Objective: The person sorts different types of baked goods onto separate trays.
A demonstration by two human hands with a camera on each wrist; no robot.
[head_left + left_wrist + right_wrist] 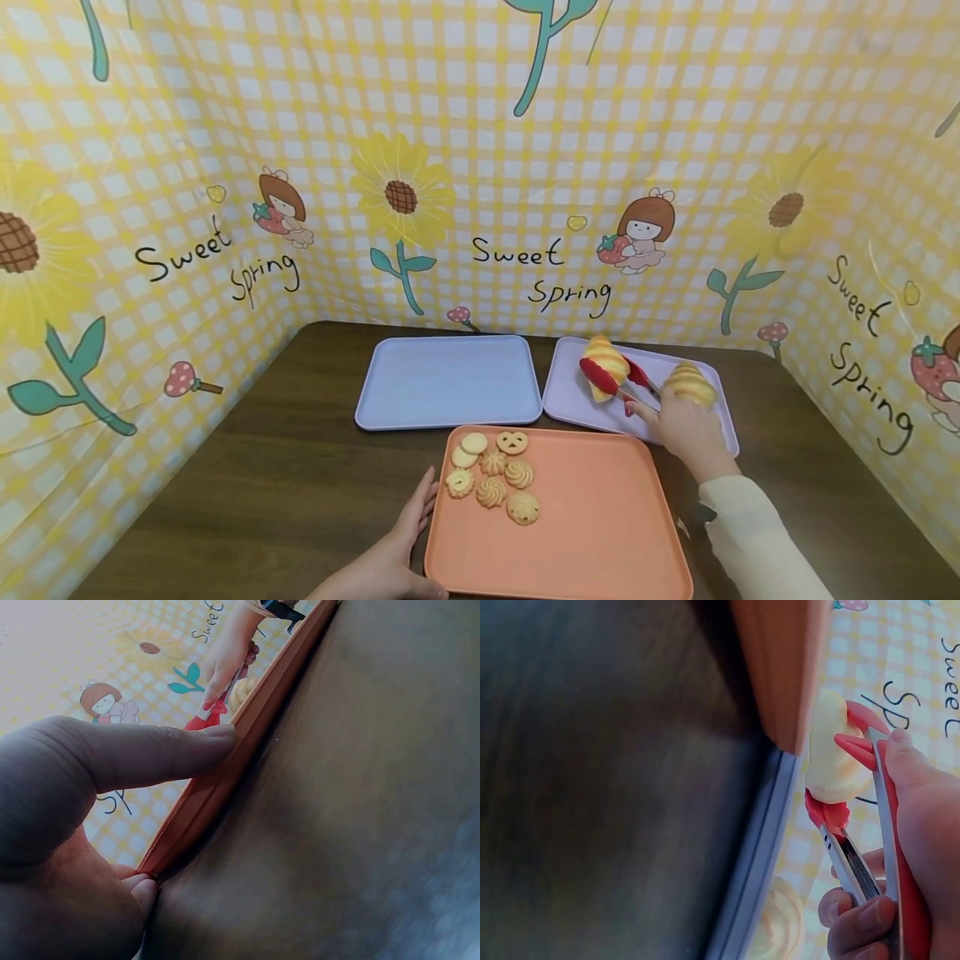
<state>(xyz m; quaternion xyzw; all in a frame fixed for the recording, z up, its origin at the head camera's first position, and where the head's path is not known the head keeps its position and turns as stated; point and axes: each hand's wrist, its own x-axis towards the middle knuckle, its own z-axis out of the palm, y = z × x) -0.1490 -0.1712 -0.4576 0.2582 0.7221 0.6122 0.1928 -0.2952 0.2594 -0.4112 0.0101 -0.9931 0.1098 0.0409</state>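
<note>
My right hand grips a pair of metal tongs with red tips and red handle sides. Between the red tips sits a croissant-shaped bread, over the left part of the lilac tray; whether it touches that tray I cannot tell. A second, similar bread lies on the right of the lilac tray, partly hidden behind the hand. At the near left corner of the orange tray, my left hand rests with fairly straight fingers along its side and the thumb at the front rim.
Several cookies are grouped at the orange tray's upper left. Behind that tray stands a blue tray, next to the lilac one. All three lie on a dark wooden table, enclosed by a yellow checked cloth at the back and sides.
</note>
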